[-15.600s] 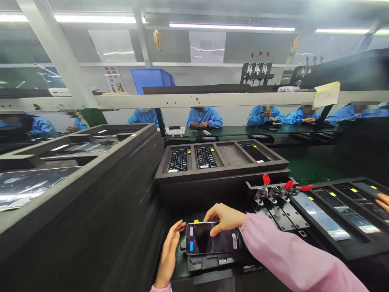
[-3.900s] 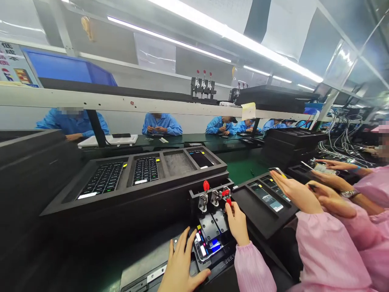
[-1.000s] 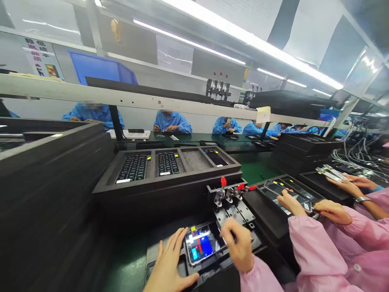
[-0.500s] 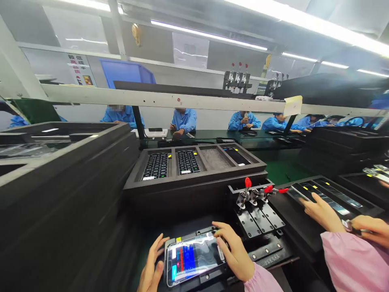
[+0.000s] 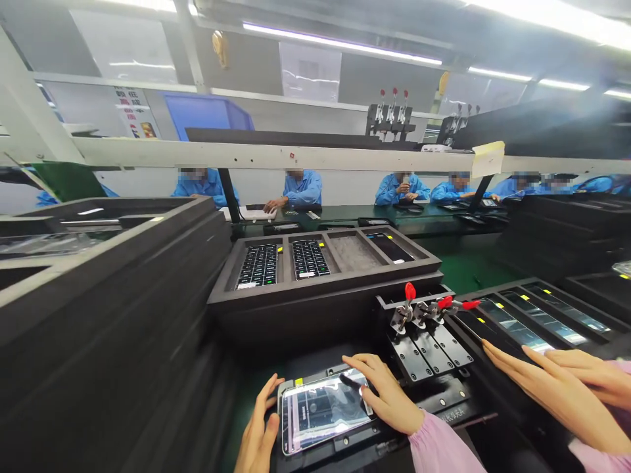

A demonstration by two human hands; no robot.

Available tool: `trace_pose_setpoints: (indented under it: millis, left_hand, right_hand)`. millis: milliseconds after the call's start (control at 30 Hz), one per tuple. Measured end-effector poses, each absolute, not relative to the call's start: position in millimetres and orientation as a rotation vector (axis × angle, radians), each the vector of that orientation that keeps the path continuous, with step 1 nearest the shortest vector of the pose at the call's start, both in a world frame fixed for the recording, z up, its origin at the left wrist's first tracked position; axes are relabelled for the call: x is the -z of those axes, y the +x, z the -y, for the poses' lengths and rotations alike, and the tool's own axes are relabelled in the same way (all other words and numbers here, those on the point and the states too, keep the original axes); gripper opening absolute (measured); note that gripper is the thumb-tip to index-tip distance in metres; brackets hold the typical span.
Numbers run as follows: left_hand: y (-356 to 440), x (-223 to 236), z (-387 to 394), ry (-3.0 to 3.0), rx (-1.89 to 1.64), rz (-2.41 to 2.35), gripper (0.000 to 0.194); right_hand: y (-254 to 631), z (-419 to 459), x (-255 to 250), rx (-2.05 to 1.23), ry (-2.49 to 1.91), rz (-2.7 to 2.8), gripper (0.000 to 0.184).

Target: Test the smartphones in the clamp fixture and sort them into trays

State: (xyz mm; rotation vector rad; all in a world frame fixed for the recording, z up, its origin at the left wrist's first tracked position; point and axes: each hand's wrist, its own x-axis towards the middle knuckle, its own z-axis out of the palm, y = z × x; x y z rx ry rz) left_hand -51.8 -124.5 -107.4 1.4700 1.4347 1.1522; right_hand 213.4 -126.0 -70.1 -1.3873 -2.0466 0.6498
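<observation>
A smartphone (image 5: 323,414) with a lit, pale screen and a yellow tab on its far edge lies face up in a black sliding fixture (image 5: 345,441). My left hand (image 5: 259,427) is beside the phone's left end, fingers apart and holding nothing. Over the right end, my right hand (image 5: 387,394) has its thumb at the screen and its fingers stretched toward the far edge; it does not close round the phone. Behind it stand red-tipped toggle clamps (image 5: 410,292) above metal press plates (image 5: 428,351). One red lever points up, the others lean right.
A foam tray (image 5: 325,282) with phones in some slots sits behind the fixture. A tall stack of foam trays (image 5: 148,282) walls off the left. At right, a co-worker's hands (image 5: 552,387) are near another phone tray (image 5: 616,341). Several people in blue sit across the bench.
The clamp lever my right hand held is released, and the fixture has slid out left from under the plates with the phone. The screen has gone from coloured bars to a pale display.
</observation>
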Motion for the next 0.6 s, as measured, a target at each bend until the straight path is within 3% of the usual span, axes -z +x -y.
trace_pose_setpoints:
  millis: [167,300,433,600]
  left_hand:
    - [-52.0,111.6,123.4,1.452,-1.144,-1.452,0.066]
    - [-52.4,113.7,123.0,1.431,-1.153,-1.424,0.066]
    - [-54.9,118.2,122.2,1.424,-1.152,-1.417,0.067]
    - [-62.4,138.9,112.8,1.414,-1.2,-1.387,0.067]
  right_hand:
    - [196.7,128.5,53.0,-0.663,-1.356,2.012,0.062]
    - [167.9,120.0,38.0,-0.666,-1.183,2.482,0.089]
    - [149.2,101.5,31.7,-0.612,-1.123,2.664,0.096]
    - [151.5,94.9,3.3,-0.685,-1.131,2.445,0.099]
